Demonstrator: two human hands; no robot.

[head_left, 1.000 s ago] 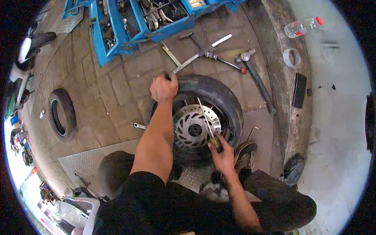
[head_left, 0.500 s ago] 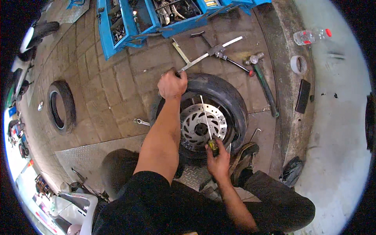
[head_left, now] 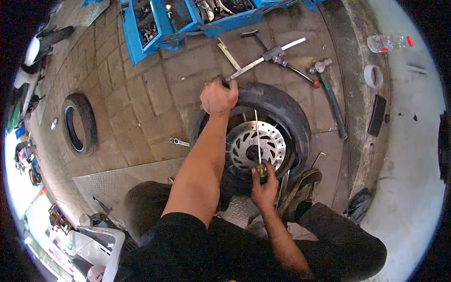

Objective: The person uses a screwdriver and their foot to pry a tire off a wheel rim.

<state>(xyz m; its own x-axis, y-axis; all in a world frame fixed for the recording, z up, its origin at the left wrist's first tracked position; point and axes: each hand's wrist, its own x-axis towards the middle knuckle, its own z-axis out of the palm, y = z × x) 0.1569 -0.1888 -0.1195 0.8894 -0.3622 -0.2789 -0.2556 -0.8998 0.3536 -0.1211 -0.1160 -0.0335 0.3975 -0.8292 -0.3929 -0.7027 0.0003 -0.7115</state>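
A motorcycle wheel lies flat on the ground, its black tire [head_left: 286, 105] around a rim with a slotted silver brake disc [head_left: 276, 138]. My left hand [head_left: 219, 97] is closed on the tire's far left edge, its fingertips hidden. In my right hand [head_left: 266, 190] is a screwdriver [head_left: 258, 141], gripped by its yellowish, dark-smeared handle. Its long shaft points away from me across the disc, and the tip is over the rim's far side. Just right of that hand, a shiny metal bar [head_left: 283, 187] sticks out at the tire's near right edge.
Beyond the wheel lie a sliding caliper-like tool [head_left: 256, 62] and a green-handled hammer [head_left: 332, 101]. A combination wrench [head_left: 178, 142] is left of the wheel, a hex key [head_left: 319, 158] right. A blue toolbox [head_left: 230, 29] stands at the back. A loose tire [head_left: 87, 122] rests far left.
The whole view has shifted, so everything sits further right. The screwdriver's handle has swung slightly left relative to the disc, leaving the shaft straighter. My left hand stays on the tire.
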